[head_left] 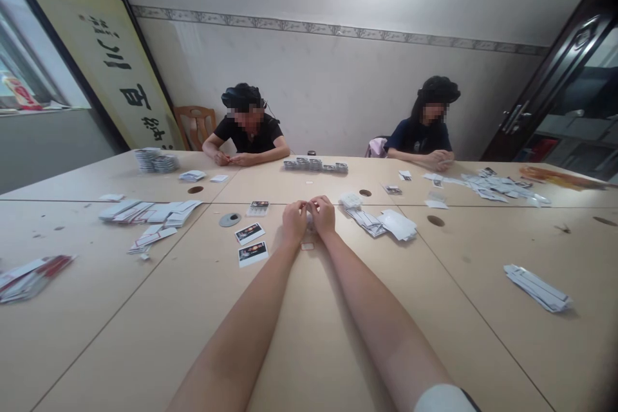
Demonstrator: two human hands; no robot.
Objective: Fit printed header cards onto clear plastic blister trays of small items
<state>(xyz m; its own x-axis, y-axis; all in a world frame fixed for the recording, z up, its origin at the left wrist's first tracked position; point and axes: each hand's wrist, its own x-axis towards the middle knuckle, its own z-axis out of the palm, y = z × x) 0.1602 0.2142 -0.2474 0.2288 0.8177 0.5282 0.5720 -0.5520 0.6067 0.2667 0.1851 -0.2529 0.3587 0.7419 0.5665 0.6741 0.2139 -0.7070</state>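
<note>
My left hand (294,222) and my right hand (322,215) meet over the middle of the table, fingertips pinched together. Between them hangs a small see-through plastic piece (309,221), mostly covered by the fingers; its exact kind is unclear. A small white slip with a reddish border (308,246) lies just below the hands. Left of my left hand are two dark printed cards (253,254) with white edges, and above them another printed card (257,208). Close to my right hand sits a pile of small clear bags (350,201), beside white packets (398,225).
Stacks of white slips (149,212) lie to the left, and a bundle of strips (538,288) to the right. Rows of small stacks (315,165) stand farther back. Two people sit across the table (309,335), their hands near its far edge. Cable holes (436,221) pierce the tabletop.
</note>
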